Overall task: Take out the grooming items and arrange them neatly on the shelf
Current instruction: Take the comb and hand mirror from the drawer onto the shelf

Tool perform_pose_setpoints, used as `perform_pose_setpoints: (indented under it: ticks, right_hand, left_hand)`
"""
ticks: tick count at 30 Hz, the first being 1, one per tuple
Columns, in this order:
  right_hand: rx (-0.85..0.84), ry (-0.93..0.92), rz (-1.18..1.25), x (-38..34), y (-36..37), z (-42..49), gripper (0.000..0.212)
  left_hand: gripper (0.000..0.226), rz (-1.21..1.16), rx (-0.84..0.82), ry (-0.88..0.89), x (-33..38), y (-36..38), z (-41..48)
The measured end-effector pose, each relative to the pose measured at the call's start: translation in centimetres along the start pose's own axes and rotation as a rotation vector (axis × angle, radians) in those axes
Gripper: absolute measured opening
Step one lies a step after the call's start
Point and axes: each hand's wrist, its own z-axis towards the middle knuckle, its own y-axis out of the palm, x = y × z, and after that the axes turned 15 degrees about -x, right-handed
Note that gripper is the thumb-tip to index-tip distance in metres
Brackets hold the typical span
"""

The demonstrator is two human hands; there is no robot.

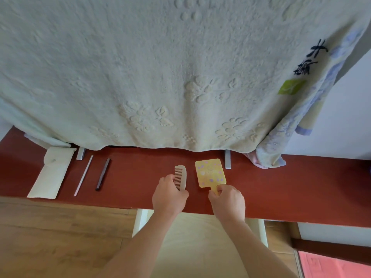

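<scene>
Gripping a pale comb [181, 176] with left hand [168, 197], right hand [227, 201] fingers pinching handle of yellow mirror [209, 173], both flat on red shelf [281, 183].

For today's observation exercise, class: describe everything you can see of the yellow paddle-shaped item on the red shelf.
The yellow paddle-shaped item looks like a plastic hand mirror lying flat, patterned side up. Its head is a rounded square printed with pale purple shapes; a short narrow handle points toward the person. It lies on the red shelf, right of the cream comb, apart from it. The right hand pinches the handle.
</scene>
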Motion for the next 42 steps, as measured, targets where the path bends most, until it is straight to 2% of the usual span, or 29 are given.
perform_pose_setpoints:
  ticks: [14, 26, 42]
  right_hand:
    - [-0.011, 0.035, 0.009, 0.2, 0.9, 3.0, 0.028]
    - [0.03, 0.025, 0.035, 0.1, 2.7, 3.9, 0.026]
    - [0.071, -0.038, 0.016, 0.3, 3.2, 3.7, 0.026]
  left_hand:
    - [0.062, 0.044, -0.021, -0.042, 0.6, 1.6, 3.7]
    - [0.053, 0.137, 0.065, 0.018, 0.4, 3.0, 3.9]
    - [0.059, 0.174, 0.093, 0.054, 0.0, 3.1, 3.7]
